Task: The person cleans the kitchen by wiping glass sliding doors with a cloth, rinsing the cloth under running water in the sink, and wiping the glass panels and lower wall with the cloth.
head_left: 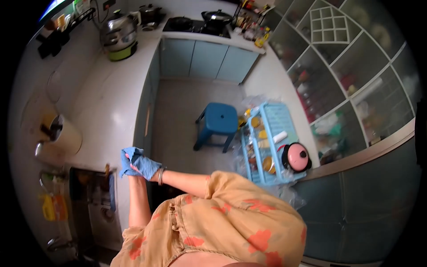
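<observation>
A crumpled blue cloth (138,163) is bunched around both of my hands at the counter's front edge, near the sink. My left hand (134,174) comes up from below and is mostly covered by it. From the right reaches my right hand (155,176), with a bracelet (161,176) at the wrist, and it too is wrapped in the cloth. The two hands are together, closed on the fabric. Small pinkish patches show among the folds; I cannot tell whether they are fingers or cloth. Most fingers are hidden.
The sink (95,209) lies at lower left, with a knife holder (66,135) behind it. A steel pot (118,33) stands on the far counter. On the floor are a blue stool (221,118) and a blue rack (278,113) carrying a pink-lidded pot (298,156).
</observation>
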Demonstrator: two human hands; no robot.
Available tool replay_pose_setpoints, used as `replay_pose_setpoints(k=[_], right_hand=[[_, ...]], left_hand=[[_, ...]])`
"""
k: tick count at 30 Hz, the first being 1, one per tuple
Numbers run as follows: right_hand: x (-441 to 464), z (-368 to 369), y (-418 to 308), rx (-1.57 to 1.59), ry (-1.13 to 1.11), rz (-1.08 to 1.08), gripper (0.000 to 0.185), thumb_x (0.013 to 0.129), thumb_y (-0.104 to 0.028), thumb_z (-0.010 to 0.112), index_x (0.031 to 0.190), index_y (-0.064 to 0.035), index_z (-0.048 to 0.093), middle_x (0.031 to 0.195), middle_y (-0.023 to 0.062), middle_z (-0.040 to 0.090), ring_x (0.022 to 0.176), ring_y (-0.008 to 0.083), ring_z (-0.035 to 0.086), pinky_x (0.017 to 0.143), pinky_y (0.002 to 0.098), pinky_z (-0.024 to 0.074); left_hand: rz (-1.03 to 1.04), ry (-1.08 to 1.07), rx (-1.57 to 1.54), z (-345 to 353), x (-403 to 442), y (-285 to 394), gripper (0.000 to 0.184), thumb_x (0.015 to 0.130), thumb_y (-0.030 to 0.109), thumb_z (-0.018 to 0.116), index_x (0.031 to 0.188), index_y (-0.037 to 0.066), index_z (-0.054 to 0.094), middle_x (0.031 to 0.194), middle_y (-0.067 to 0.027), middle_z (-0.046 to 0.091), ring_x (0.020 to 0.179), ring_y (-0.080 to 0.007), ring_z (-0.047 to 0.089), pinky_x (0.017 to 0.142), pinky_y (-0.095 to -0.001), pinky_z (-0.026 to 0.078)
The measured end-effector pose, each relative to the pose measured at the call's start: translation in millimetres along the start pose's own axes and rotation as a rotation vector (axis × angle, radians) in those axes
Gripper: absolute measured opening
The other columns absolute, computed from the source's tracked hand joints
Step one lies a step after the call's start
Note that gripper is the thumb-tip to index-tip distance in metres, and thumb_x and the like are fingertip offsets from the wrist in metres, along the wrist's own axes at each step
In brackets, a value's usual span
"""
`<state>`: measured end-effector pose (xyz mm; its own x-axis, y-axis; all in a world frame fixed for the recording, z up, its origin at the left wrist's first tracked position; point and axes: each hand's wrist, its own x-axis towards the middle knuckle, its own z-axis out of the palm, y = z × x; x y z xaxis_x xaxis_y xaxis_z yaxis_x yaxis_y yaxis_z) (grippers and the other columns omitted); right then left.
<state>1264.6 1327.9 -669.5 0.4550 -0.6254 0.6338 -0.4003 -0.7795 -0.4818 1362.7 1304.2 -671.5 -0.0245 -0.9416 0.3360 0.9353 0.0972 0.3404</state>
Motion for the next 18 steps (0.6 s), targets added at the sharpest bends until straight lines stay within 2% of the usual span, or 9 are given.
replay_pose_setpoints(k=[3, 4, 7, 8, 10, 13, 14, 16, 18], right_hand=[[32, -127, 29, 0.851, -0.173, 0.652, 0.037, 0.095, -0.031, 0.047, 0.12, -0.0045, 0.051, 0.114, 0.0042, 0.057, 0.104, 0.0162, 0.053, 0.092, 0.0288, 0.0408], [32, -157, 43, 1.134, -0.109, 0.949, 0.035, 0.095, -0.032, 0.047, 0.116, -0.0055, 0.054, 0.113, 0.0037, 0.057, 0.103, 0.0151, 0.054, 0.092, 0.0287, 0.0411], [-13, -181, 128, 1.469, 0.663, 1.129, 0.041, 0.09, -0.046, 0.052, 0.112, -0.0118, 0.058, 0.104, 0.0017, 0.061, 0.098, 0.0143, 0.055, 0.091, 0.0303, 0.0419], [-10, -212, 132, 1.436, 0.704, 1.163, 0.045, 0.088, -0.051, 0.051, 0.11, -0.0125, 0.058, 0.103, 0.0017, 0.061, 0.097, 0.0158, 0.056, 0.089, 0.0308, 0.0424], [-43, -228, 191, 1.741, 0.631, 1.062, 0.058, 0.085, -0.062, 0.047, 0.115, -0.013, 0.055, 0.11, 0.0043, 0.059, 0.105, 0.0201, 0.054, 0.092, 0.0354, 0.0418], [-40, -279, 194, 1.529, 0.741, 1.103, 0.058, 0.086, -0.062, 0.043, 0.115, -0.012, 0.053, 0.114, 0.0057, 0.056, 0.106, 0.0221, 0.052, 0.094, 0.0364, 0.0412], [-46, -284, 205, 1.508, 0.739, 1.152, 0.057, 0.087, -0.061, 0.043, 0.115, -0.0118, 0.052, 0.114, 0.0057, 0.056, 0.106, 0.0224, 0.052, 0.094, 0.0364, 0.0411], [-79, -261, 259, 1.425, 1.11, 1.342, 0.053, 0.09, -0.057, 0.042, 0.114, -0.0109, 0.051, 0.114, 0.0046, 0.055, 0.108, 0.0217, 0.051, 0.095, 0.0359, 0.0402], [-75, -255, 274, 1.406, 1.165, 1.352, 0.052, 0.09, -0.057, 0.042, 0.113, -0.011, 0.051, 0.113, 0.0044, 0.055, 0.107, 0.0215, 0.051, 0.094, 0.0358, 0.0407]], left_hand=[[-0.081, 0.731, 0.81, 49, 52, -67, 0.033, 0.092, 0.032, 0.043, 0.1, 0.004, 0.059, 0.089, -0.0068, 0.064, 0.076, -0.0157, 0.059, 0.072, -0.0299, 0.049], [0.015, 0.587, 1.079, 45, 73, -94, 0.037, 0.092, 0.028, 0.043, 0.116, 0.003, 0.055, 0.092, -0.0065, 0.064, 0.077, -0.0151, 0.06, 0.071, -0.0294, 0.05], [-0.226, 0.439, 0.785, 131, 113, -171, 0.028, 0.091, 0.01, 0.047, 0.116, 0.001, 0.055, 0.096, -0.0074, 0.063, 0.087, -0.0137, 0.059, 0.076, -0.0257, 0.048], [-0.3, 0.312, 0.647, 145, 107, -193, 0.031, 0.09, 0.006, 0.048, 0.12, 0.002, 0.054, 0.098, -0.007, 0.062, 0.091, -0.0134, 0.058, 0.08, -0.0263, 0.047], [-0.02, 0.006, 1.109, 158, 112, -250, 0.037, 0.089, 0.001, 0.047, 0.127, 0.003, 0.05, 0.107, -0.0074, 0.059, 0.098, -0.0128, 0.056, 0.087, -0.0273, 0.045], [-0.667, 0.343, 0.136, 138, 125, -301, 0.046, 0.09, -0.005, 0.038, 0.135, 0.004, 0.04, 0.125, -0.0101, 0.053, 0.109, -0.016, 0.053, 0.096, -0.0291, 0.041], [-0.786, 0.375, 0.084, 134, 138, -303, 0.047, 0.09, -0.005, 0.038, 0.136, 0.004, 0.037, 0.126, -0.0107, 0.052, 0.11, -0.0172, 0.053, 0.099, -0.0294, 0.039], [-0.933, 0.201, 0.111, 121, 144, -317, 0.048, 0.088, -0.009, 0.036, 0.133, 0.004, 0.042, 0.126, -0.0119, 0.052, 0.113, -0.0206, 0.051, 0.102, -0.0307, 0.036], [-0.59, -0.412, 0.824, 99, 154, -341, 0.054, 0.082, -0.015, 0.037, 0.13, 0.006, 0.047, 0.129, -0.0165, 0.05, 0.123, -0.026, 0.045, 0.104, -0.0322, 0.031]])
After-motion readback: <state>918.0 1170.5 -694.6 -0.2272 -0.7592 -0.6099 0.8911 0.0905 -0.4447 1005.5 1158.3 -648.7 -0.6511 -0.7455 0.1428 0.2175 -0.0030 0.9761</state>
